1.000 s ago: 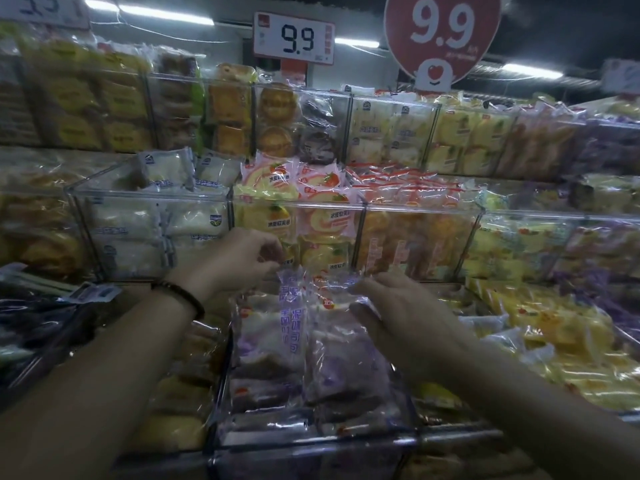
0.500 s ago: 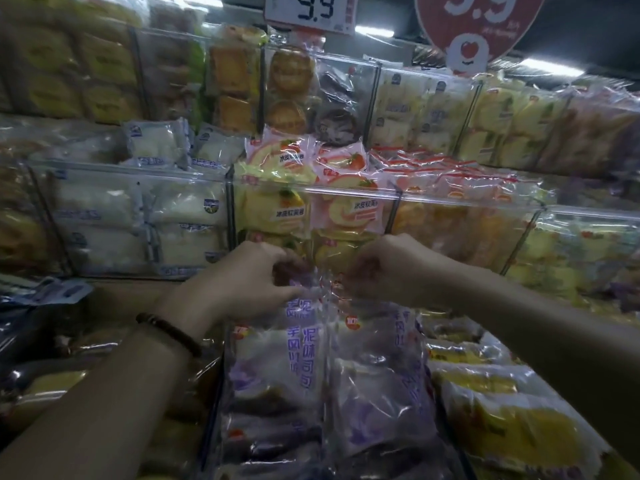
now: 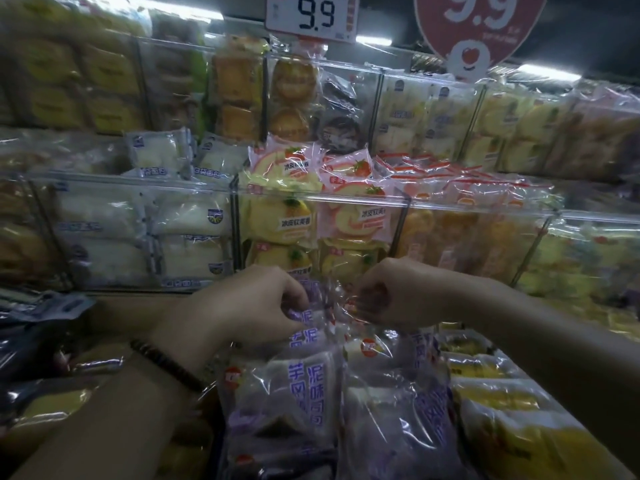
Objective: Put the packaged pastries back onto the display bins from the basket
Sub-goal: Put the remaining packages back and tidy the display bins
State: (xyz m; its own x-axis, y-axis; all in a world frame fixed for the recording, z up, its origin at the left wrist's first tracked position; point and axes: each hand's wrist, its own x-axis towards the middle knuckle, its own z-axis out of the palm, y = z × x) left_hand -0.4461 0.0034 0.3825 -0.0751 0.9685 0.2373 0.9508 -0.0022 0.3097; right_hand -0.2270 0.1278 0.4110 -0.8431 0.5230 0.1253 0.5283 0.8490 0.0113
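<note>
Two clear packets of purple-lettered pastry stand side by side in the low bin in front of me. My left hand (image 3: 256, 306) pinches the top edge of the left purple packet (image 3: 294, 386). My right hand (image 3: 394, 296) pinches the crinkled top of the right purple packet (image 3: 405, 403). Both hands sit close together, fingers curled, just in front of the clear display bin (image 3: 322, 197) of yellow and pink rolls. More purple packets lie under these two. No basket is in view.
Clear bins hold white bread packets (image 3: 138, 216) at left, orange pastries (image 3: 460, 237) at right, yellow packets (image 3: 502, 420) at lower right. A 9.9 price tag (image 3: 311, 13) and a round red sign (image 3: 481, 26) hang above. Dark packets (image 3: 31, 341) lie far left.
My right hand came up off the packet's face and curled onto its top edge beside the left hand. The camera moved closer and tilted down.
</note>
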